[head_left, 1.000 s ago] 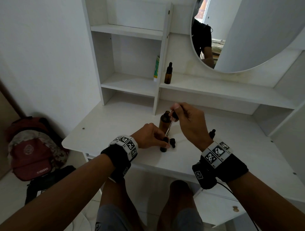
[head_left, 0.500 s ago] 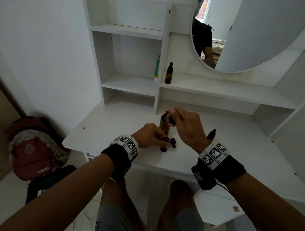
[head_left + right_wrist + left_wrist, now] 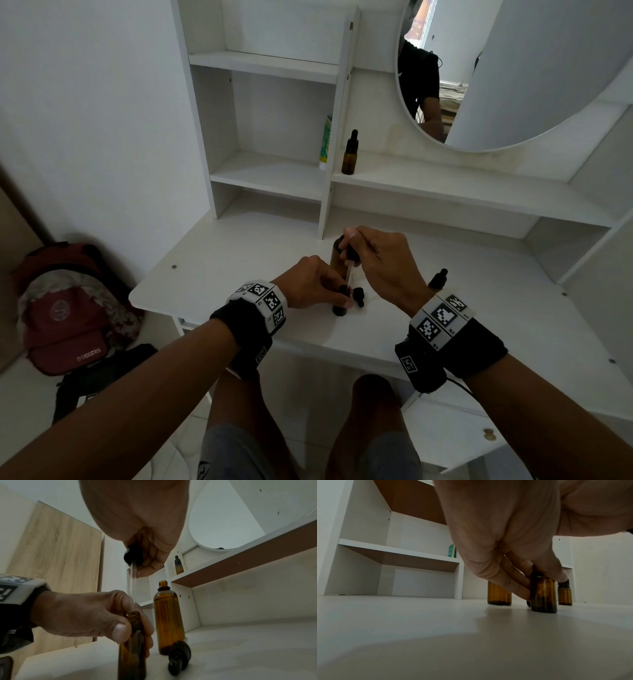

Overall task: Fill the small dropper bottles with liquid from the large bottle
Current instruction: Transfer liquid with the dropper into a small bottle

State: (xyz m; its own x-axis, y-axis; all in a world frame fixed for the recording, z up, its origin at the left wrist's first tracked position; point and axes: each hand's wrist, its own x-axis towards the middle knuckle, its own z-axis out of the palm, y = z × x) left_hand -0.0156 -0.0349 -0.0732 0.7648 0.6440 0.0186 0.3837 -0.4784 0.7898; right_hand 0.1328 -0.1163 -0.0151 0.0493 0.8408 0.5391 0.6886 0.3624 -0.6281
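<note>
My left hand (image 3: 337,297) grips a small open amber dropper bottle (image 3: 340,309) standing on the white desk (image 3: 239,260); the bottle (image 3: 543,595) shows under the fingers in the left wrist view. My right hand (image 3: 352,245) pinches the black bulb of a dropper (image 3: 133,555). Its glass pipette (image 3: 132,586) points down at the small bottle's mouth (image 3: 132,614), the tip hidden behind left fingers. The large open amber bottle (image 3: 169,622) stands just behind.
A black dropper cap (image 3: 180,654) lies on the desk beside the bottles. Another capped small bottle (image 3: 438,277) stands behind my right wrist. A capped dropper bottle (image 3: 350,154) and a green tube (image 3: 325,142) stand on the shelf. A backpack (image 3: 65,308) lies on the floor, left.
My right hand has shifted slightly left and down, and the pipette now stands more upright over the small bottle. The left hand has kept its hold.
</note>
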